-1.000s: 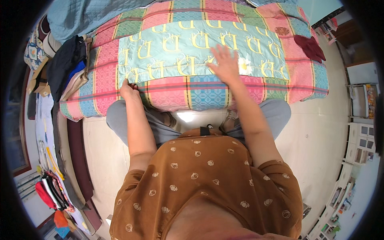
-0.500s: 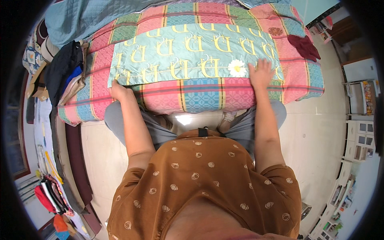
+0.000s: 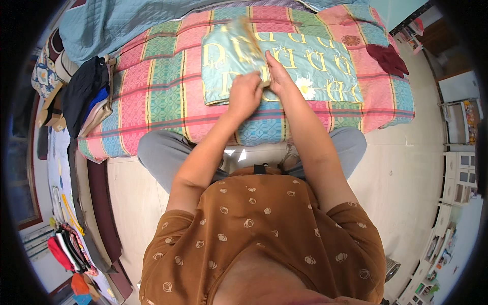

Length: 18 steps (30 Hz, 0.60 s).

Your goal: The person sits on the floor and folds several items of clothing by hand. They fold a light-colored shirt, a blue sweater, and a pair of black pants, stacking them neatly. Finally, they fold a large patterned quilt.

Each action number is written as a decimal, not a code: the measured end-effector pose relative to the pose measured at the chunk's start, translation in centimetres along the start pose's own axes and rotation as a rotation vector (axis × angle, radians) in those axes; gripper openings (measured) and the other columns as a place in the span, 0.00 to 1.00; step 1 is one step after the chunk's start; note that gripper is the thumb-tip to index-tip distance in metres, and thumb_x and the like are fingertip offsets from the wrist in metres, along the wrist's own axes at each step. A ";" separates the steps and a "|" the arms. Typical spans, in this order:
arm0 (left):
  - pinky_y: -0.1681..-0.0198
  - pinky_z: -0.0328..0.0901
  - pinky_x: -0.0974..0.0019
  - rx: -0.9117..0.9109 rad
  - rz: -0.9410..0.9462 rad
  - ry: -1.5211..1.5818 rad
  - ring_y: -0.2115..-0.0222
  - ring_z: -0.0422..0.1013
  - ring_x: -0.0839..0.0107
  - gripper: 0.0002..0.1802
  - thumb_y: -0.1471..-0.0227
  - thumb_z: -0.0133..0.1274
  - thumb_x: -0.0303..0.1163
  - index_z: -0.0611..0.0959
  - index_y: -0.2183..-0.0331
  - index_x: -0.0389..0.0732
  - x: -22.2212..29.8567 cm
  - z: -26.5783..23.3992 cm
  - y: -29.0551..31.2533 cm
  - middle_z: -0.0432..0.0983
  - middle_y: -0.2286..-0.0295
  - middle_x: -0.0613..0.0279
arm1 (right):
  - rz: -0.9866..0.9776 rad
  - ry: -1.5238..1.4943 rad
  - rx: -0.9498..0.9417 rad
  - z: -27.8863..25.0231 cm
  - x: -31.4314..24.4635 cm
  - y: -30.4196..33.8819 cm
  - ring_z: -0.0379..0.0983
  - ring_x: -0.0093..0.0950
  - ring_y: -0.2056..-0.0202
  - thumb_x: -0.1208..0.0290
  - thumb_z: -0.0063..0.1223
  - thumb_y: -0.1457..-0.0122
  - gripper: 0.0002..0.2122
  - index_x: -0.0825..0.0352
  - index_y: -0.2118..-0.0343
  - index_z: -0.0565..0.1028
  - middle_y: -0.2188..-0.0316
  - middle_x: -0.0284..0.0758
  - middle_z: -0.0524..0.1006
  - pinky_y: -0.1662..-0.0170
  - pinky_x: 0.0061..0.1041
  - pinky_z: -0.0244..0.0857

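A flat teal cloth [image 3: 325, 66] with yellow lettering and a white flower, perhaps a pillowcase, lies on the checked bedspread. Its left part is folded over toward the middle, and the upper end of that flap is blurred by motion. My left hand [image 3: 246, 95] is closed on the edge of the flap. Just to its right, my right hand [image 3: 277, 76] rests on the cloth at the fold, its fingers stretched out and its palm turned toward the flap. The flap hides part of the cloth's middle.
The pink, green and blue checked bedspread [image 3: 147, 91] spreads under the cloth. A dark red crumpled cloth [image 3: 386, 59] lies at the right, a stack of dark folded clothes [image 3: 86, 94] at the left. A blue quilt [image 3: 127, 25] covers the far left.
My left hand has carried the cloth's left end rightward, folding it over. My right hand has shifted left from the flower to the middle, beside my left hand.
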<state>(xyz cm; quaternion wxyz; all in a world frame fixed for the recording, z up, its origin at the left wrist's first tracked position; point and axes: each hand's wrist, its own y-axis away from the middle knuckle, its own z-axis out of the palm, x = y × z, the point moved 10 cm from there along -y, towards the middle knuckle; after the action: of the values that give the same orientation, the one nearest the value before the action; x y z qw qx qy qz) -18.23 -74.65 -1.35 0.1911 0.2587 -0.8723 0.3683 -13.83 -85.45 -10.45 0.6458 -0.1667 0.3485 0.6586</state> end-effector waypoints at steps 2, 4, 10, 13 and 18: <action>0.47 0.60 0.49 -0.032 0.085 0.006 0.53 0.69 0.50 0.10 0.55 0.58 0.27 0.78 0.67 0.36 1.8 1.2 1.5 0.73 0.55 0.49 | 0.024 -0.022 0.023 -1.8 0.2 -0.3 0.75 0.33 0.52 0.56 0.44 0.32 0.22 0.70 0.44 0.68 0.52 0.41 0.77 0.50 0.34 0.71; 0.45 0.59 0.47 -0.064 0.121 0.004 0.52 0.68 0.50 0.13 0.55 0.59 0.27 0.78 0.65 0.36 2.6 1.6 2.9 0.72 0.54 0.49 | 0.071 0.052 0.063 -3.5 0.7 -0.4 0.76 0.32 0.53 0.62 0.48 0.33 0.19 0.69 0.45 0.69 0.53 0.40 0.77 0.51 0.33 0.71; 0.44 0.59 0.47 -0.035 0.168 0.007 0.51 0.67 0.49 0.17 0.56 0.61 0.28 0.79 0.61 0.36 2.9 -0.5 4.6 0.72 0.53 0.48 | -0.116 0.504 0.261 -6.8 -1.7 -2.1 0.76 0.32 0.58 0.81 0.50 0.43 0.22 0.73 0.43 0.67 0.55 0.41 0.77 0.56 0.31 0.71; 0.44 0.59 0.46 -0.049 0.113 -0.022 0.51 0.68 0.48 0.16 0.55 0.60 0.27 0.79 0.61 0.35 1.7 -1.5 5.8 0.72 0.54 0.48 | -0.145 0.569 0.231 -8.0 -3.8 -2.7 0.75 0.32 0.58 0.82 0.51 0.45 0.22 0.72 0.45 0.69 0.57 0.41 0.78 0.56 0.31 0.71; 0.42 0.58 0.46 -0.063 0.078 -0.061 0.49 0.67 0.48 0.15 0.54 0.59 0.25 0.79 0.60 0.35 1.5 -1.2 7.4 0.72 0.52 0.49 | -0.111 0.686 0.397 -12.3 -11.1 2.5 0.75 0.33 0.56 0.78 0.53 0.43 0.26 0.71 0.40 0.65 0.53 0.43 0.76 0.55 0.33 0.71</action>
<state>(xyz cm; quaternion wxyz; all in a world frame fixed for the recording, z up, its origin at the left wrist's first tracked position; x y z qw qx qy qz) -23.62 -69.87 -3.81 0.1578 0.2298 -0.8983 0.3397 -17.86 -101.72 -10.99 0.5464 -0.2675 0.6546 0.4487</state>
